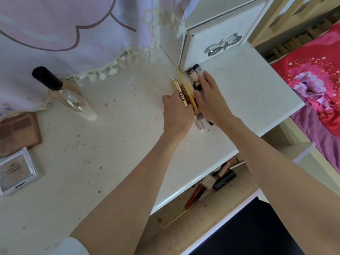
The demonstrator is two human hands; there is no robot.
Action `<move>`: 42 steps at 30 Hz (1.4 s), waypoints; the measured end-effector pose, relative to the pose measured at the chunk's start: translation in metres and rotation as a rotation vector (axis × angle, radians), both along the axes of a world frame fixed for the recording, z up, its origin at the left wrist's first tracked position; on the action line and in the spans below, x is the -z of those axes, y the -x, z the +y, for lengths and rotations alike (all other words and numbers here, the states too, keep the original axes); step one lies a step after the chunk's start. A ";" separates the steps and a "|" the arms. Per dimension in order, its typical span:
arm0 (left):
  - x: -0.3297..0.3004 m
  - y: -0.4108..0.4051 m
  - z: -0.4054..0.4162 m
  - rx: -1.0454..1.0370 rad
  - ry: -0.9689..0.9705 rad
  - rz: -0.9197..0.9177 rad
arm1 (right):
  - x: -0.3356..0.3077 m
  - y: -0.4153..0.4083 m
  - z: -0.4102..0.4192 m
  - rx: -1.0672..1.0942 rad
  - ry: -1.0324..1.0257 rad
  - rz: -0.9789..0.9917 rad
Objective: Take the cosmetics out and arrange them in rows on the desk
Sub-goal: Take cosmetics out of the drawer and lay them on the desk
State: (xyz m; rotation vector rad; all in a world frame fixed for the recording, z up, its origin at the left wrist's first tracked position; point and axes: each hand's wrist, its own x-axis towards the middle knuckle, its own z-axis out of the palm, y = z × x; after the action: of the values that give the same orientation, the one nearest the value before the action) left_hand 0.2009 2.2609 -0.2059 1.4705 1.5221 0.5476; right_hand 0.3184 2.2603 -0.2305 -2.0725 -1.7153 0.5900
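Observation:
A row of slim cosmetics lies side by side on the white desk (110,144) near the small white drawer box (213,46). It holds a gold mascara tube (177,87), a thin yellow brush (185,85), a silver tube (199,122) and two black-and-white tubes (192,75). My left hand (176,111) lies against the gold tube from the left, its fingers curled over the tube. My right hand (209,100) presses flat on the black-and-white tubes from the right, fingers straight. Under both hands part of the row is hidden.
A tall bottle with a black cap (62,91) stands at the left. A brown eyeshadow palette (18,133) and a silver compact (16,170) lie at the left edge. The open drawer (211,183) below the desk front holds several more cosmetics. A red bedspread (312,80) is on the right.

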 end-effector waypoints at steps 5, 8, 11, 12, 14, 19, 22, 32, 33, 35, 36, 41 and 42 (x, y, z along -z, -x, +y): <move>0.002 -0.006 0.001 0.004 -0.010 -0.018 | -0.001 -0.008 0.002 -0.046 0.014 -0.040; 0.001 -0.005 0.002 0.009 -0.017 -0.008 | -0.002 -0.010 0.003 -0.041 0.016 -0.046; 0.001 -0.004 0.002 0.018 -0.032 0.008 | -0.004 -0.009 0.002 -0.030 0.012 -0.048; 0.001 -0.003 0.002 0.019 -0.036 0.014 | -0.005 -0.009 0.001 -0.021 0.011 -0.037; 0.000 -0.001 0.002 0.019 -0.049 0.029 | -0.006 -0.008 -0.002 0.007 0.015 -0.005; 0.001 0.012 -0.002 0.094 -0.082 0.121 | -0.009 -0.008 -0.017 0.052 0.034 0.011; 0.005 0.025 -0.012 0.198 -0.137 0.323 | -0.009 -0.007 -0.028 0.090 0.033 0.011; 0.015 0.090 -0.092 0.640 -0.286 0.723 | -0.007 0.036 -0.146 0.222 -0.015 0.027; 0.016 0.098 -0.103 0.662 -0.299 0.740 | -0.003 0.043 -0.162 0.258 -0.021 0.035; 0.018 0.110 -0.121 0.688 -0.323 0.745 | 0.003 0.056 -0.191 0.314 -0.011 0.065; 0.020 0.116 -0.130 0.699 -0.333 0.738 | 0.005 0.062 -0.205 0.327 0.006 0.072; 0.028 0.141 -0.185 0.696 -0.475 0.576 | 0.019 0.082 -0.264 0.238 0.073 -0.193; 0.029 0.145 -0.197 0.705 -0.504 0.547 | 0.021 0.084 -0.273 0.282 0.098 -0.237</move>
State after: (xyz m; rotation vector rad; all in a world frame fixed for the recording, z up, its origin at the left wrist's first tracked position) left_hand 0.0557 2.0638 -0.2349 2.5524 1.1484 0.0903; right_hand 0.2339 1.9876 -0.2511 -2.4819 -1.4963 0.3587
